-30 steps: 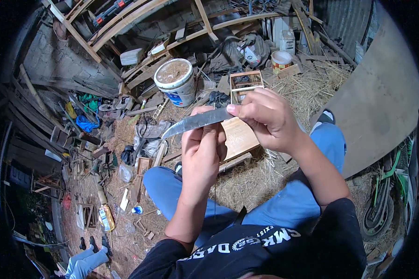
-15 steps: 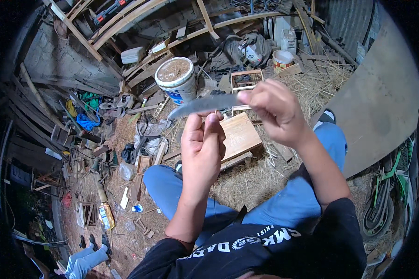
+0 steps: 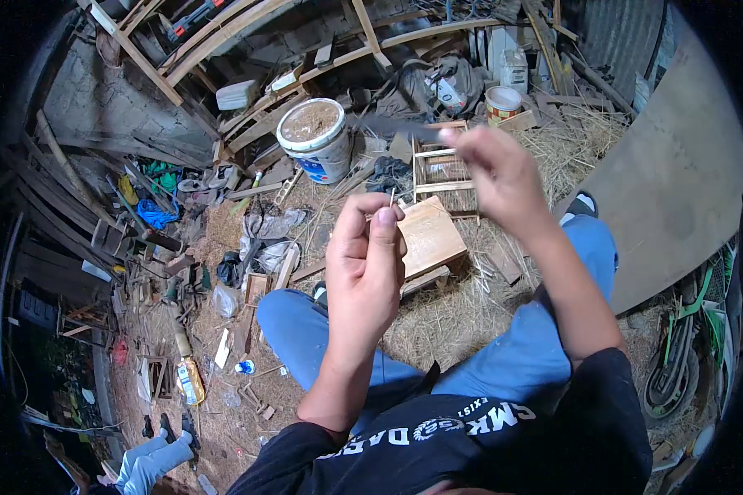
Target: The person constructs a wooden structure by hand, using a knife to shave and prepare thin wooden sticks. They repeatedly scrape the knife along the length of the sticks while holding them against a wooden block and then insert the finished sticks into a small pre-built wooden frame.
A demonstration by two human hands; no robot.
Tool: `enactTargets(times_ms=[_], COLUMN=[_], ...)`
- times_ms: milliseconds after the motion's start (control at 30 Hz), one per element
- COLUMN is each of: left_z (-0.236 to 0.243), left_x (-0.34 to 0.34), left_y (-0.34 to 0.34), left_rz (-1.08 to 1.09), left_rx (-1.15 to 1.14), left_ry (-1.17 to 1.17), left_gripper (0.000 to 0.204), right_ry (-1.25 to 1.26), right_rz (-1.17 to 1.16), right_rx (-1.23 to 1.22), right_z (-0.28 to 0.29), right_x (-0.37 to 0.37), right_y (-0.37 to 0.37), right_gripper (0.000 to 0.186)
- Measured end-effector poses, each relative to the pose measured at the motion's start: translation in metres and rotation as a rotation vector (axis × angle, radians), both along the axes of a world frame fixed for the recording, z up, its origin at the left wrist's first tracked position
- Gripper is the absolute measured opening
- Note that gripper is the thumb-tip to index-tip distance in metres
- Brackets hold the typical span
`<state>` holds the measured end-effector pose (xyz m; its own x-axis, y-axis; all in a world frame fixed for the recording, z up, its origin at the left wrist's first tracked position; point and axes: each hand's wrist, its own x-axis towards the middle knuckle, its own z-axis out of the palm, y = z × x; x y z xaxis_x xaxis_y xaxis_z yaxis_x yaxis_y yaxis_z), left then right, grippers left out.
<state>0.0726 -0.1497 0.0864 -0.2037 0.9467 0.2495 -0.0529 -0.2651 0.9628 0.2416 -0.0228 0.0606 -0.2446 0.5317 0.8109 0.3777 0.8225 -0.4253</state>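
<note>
Evidently, the left hand (image 3: 363,260) is pinching a thin pale sliver (image 3: 393,195), probably wood, between thumb and forefinger; only a short tip stands up out of the grip. The right hand (image 3: 504,177), up and to the right, is closed on the near end of a knife (image 3: 404,127), its dark blade blurred and pointing left, above the sliver and apart from it. The blur hides exactly how those fingers sit on it.

The sliver should be almost weightless, springy and easily snapped, so a light pinch low down suits it. The knife looks stiff, thin and modest in weight; it is best taken at its rear, clear of the edge, with a firm hold in case it slips.

Beyond the hands stand a low wooden bench (image 3: 431,235), a slatted wooden frame (image 3: 444,186) behind it, and a white bucket (image 3: 326,158) filled with something brown and crumbly. Straw (image 3: 425,318) covers the ground nearby.
</note>
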Motion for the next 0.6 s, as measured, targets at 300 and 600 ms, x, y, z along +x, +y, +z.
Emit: enactTargets(times_ms=[300, 600], left_z=[-0.008, -0.001], left_x=[0.002, 0.003], left_y=[0.003, -0.008], left_rz=[0.093, 0.049], left_rx=[0.019, -0.009], left_ry=[-0.028, -0.047], left_gripper=[0.013, 0.014], right_ry=[-0.022, -0.040], right_rz=[0.368, 0.371], right_rx=[0.115, 0.176], right_z=[-0.002, 0.003], right_x=[-0.011, -0.012], right_y=[-0.019, -0.029], right_gripper=[0.038, 0.044])
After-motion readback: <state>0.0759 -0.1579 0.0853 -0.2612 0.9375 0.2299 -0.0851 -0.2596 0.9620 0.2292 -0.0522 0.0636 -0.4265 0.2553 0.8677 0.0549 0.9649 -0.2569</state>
